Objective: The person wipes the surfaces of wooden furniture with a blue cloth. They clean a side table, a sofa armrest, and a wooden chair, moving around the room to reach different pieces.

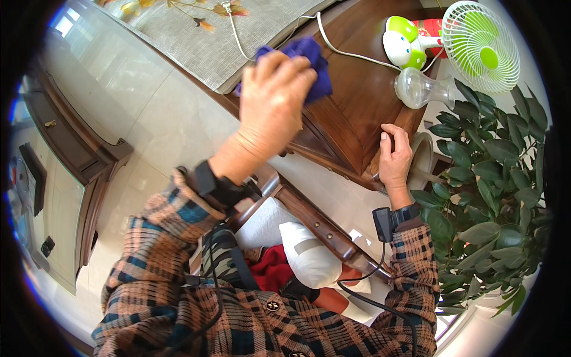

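Note:
My left hand (275,98) grips a bunched purple cloth (318,74) over the dark wooden table (357,113), close to the edge of a grey table cover (196,50). The fingers curl over the cloth's top and hide part of it. My right hand (395,156) rests at the table's near right edge, fingers loosely bent, with no object visible in it. Beyond it a clear glass vase (419,88) lies on its side. A green and white fan (480,53) with a cartoon-like base (404,43) is at the far right.
A white cable (339,50) runs across the wood and the cover. A red container (429,28) is behind the fan. A leafy potted plant (488,178) crowds the right side. Below are a wooden chair arm (309,217) and a white cushion (309,256); a glass-topped cabinet (65,196) stands left.

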`<state>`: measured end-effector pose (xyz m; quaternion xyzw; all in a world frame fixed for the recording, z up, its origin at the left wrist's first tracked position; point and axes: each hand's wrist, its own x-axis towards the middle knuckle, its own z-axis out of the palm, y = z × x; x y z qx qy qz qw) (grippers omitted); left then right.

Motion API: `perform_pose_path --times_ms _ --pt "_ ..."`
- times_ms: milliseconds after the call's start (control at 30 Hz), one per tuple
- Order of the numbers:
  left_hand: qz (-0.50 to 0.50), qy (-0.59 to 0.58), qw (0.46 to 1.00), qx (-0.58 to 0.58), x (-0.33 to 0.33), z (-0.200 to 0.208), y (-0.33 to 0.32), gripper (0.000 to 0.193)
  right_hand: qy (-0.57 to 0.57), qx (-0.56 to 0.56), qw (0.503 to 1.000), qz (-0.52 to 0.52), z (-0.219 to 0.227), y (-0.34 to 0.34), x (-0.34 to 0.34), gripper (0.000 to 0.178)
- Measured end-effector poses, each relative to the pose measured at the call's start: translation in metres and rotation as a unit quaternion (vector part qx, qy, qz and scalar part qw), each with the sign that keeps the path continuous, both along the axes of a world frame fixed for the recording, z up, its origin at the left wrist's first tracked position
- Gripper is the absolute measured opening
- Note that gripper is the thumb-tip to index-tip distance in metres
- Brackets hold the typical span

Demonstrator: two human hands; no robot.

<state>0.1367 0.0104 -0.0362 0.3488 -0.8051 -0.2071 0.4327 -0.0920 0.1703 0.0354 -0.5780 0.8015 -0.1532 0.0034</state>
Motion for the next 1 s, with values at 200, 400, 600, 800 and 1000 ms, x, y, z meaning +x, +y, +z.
perform_pose_path --times_ms 200,400,600,800,1000 --pt "-0.28 0.059 0.956 0.068 -0.034 0.002 0.109 0.029 -0.004 0.008 1.0 -0.011 0.0 -0.001 0.002 0.014" --pt "-0.121 0.216 0.863 0.441 0.011 -0.01 0.118 0.046 -0.003 0.005 1.0 -0.002 -0.002 0.0 0.002 0.014" --pt "0.103 0.375 0.807 0.445 0.004 -0.042 0.072 0.038 0.0 0.016 1.0 0.004 -0.002 0.0 0.004 0.015" --pt "0.257 0.31 0.748 0.528 -0.042 -0.12 0.087 0.023 0.002 0.024 1.0 0.011 -0.003 0.0 0.002 0.015" --pt "0.211 0.379 0.527 0.73 -0.038 -0.12 0.096 0.02 -0.017 0.014 1.0 0.003 -0.004 0.002 0.0 0.015"
